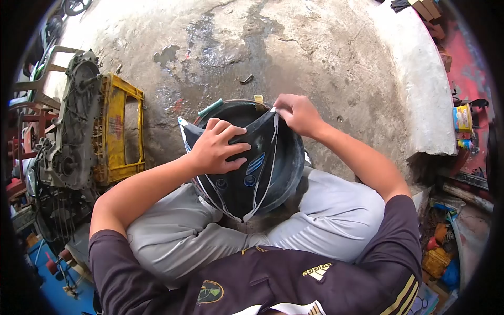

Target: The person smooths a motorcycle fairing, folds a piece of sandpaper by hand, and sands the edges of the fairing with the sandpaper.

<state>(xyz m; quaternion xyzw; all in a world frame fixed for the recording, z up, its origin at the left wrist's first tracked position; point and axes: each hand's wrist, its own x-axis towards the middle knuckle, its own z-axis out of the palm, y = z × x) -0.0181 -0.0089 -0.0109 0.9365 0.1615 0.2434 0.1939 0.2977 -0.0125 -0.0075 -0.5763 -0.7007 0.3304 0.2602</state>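
A black plastic panel with white edge stripes and a small blue striped mark lies across a dark round basin, its pointed end toward my lap. My left hand rests on the panel's upper left part, fingers spread. At the panel's upper right tip, my right hand pinches the corner beside a small white piece. A teal-handled item leans on the basin's far rim. What the basin holds is mostly hidden under the panel.
On the left stand a yellow crate and a grey metal engine casing. The concrete floor has wet patches and a small dark object. A pale raised ledge and assorted parts are on the right.
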